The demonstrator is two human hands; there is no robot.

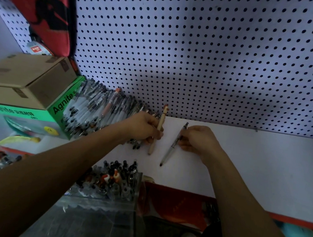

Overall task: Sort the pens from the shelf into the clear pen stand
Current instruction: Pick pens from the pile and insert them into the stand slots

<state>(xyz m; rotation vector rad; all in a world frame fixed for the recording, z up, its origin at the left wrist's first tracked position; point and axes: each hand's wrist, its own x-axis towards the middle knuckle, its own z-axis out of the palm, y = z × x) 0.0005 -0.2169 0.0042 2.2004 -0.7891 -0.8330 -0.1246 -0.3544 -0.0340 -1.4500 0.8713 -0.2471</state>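
Observation:
On the white shelf [263, 169], a heap of clear pens [98, 109] leans against the green box and the pegboard. My left hand [143, 126] grips a beige pen [159, 130] with a red top, held nearly upright beside the heap. To its right, my right hand [198, 138] pinches a clear pen [172, 145] with a dark tip, slanted down to the left above the shelf. The clear pen stand [103, 200] sits below the shelf's front edge, with several pens standing in it.
A green Agnite box [59, 107] stands at the left with brown cartons [26, 76] stacked on it. White pegboard [217, 57] backs the shelf. A red bag [47, 8] hangs top left. Red packets [177, 204] lie beside the stand.

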